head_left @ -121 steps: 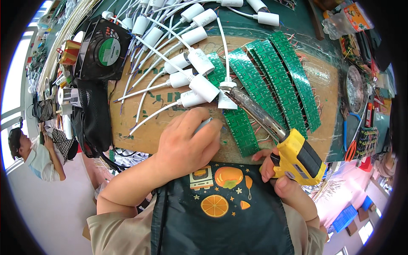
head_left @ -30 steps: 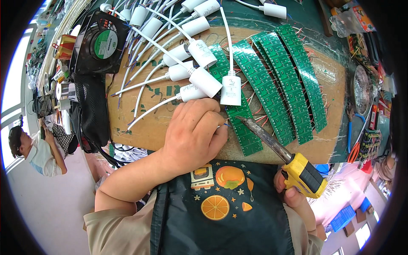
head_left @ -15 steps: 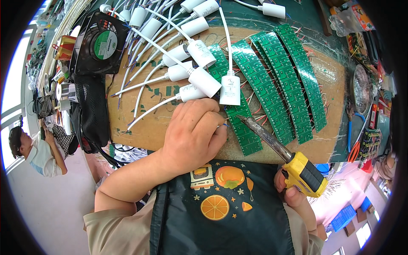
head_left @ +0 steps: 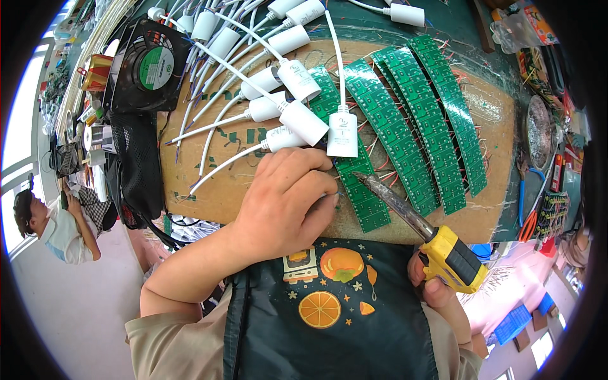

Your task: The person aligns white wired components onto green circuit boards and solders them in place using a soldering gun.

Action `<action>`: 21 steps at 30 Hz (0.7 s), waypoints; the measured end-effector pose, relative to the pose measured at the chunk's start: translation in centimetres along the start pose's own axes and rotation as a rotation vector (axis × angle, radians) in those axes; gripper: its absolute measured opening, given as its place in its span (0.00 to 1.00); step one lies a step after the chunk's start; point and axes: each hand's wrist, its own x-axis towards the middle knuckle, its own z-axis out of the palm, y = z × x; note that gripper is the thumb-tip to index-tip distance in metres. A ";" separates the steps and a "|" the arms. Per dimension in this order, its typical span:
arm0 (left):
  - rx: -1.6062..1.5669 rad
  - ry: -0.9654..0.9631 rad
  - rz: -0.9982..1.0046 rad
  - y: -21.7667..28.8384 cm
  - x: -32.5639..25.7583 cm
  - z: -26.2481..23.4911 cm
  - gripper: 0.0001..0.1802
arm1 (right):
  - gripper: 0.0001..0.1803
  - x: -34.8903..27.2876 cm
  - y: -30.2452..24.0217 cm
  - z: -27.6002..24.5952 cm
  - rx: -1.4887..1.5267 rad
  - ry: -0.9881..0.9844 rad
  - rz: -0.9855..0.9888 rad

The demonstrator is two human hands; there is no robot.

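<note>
My right hand (head_left: 434, 282) grips a soldering iron (head_left: 457, 259) with a yellow and black handle. Its metal tip rests at or just over the nearest green circuit board strip (head_left: 366, 201); contact cannot be made out. Left of that strip, my left hand (head_left: 285, 201) is closed, thumb and fingers curled together; whatever they pinch is hidden. Just beyond the fingertips stands a white cylindrical lamp holder (head_left: 342, 139) with a white cable, partly over the strip. Another white holder (head_left: 282, 137) lies against my left knuckles.
More green strips (head_left: 396, 133) with thin red wires lie to the right on the brown board (head_left: 494, 126). Several white holders and cables pile up at the far left beside a black fan (head_left: 149, 63). Pliers (head_left: 529, 218) lie at right. Another person (head_left: 63, 221) sits far left.
My left thumb and forefinger have shifted slightly, and the thin wire end that showed at the thumb tip is no longer visible. The soldering iron has stayed nearly still.
</note>
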 end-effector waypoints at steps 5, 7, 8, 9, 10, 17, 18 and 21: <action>0.016 0.007 -0.020 0.0 -0.2 0.3 0.12 | 0.25 -0.1 0.2 0.3 0.047 0.034 0.004; 0.006 0.078 -0.057 0.0 -0.3 0.8 0.12 | 0.24 -0.1 0.2 0.2 0.033 0.033 0.012; 0.005 0.078 -0.057 0.0 -0.4 1.0 0.12 | 0.24 -0.1 0.0 0.4 0.033 0.034 0.012; 0.031 0.097 -0.053 0.0 -0.4 1.1 0.12 | 0.23 0.0 -0.2 0.7 0.014 0.049 0.001; 0.055 0.116 -0.049 0.0 -0.4 1.2 0.12 | 0.23 0.2 -0.4 0.9 -0.006 0.063 -0.010; 0.106 0.132 -0.048 0.2 -0.4 1.8 0.12 | 0.22 0.2 -0.2 -0.2 -0.159 -0.011 -0.025; 0.106 0.135 -0.043 0.1 -0.4 1.9 0.13 | 0.22 0.1 -0.2 -0.3 -0.164 -0.019 -0.020; 0.108 0.135 -0.038 0.1 -0.4 1.9 0.13 | 0.22 0.0 -0.3 -0.4 -0.191 -0.022 -0.006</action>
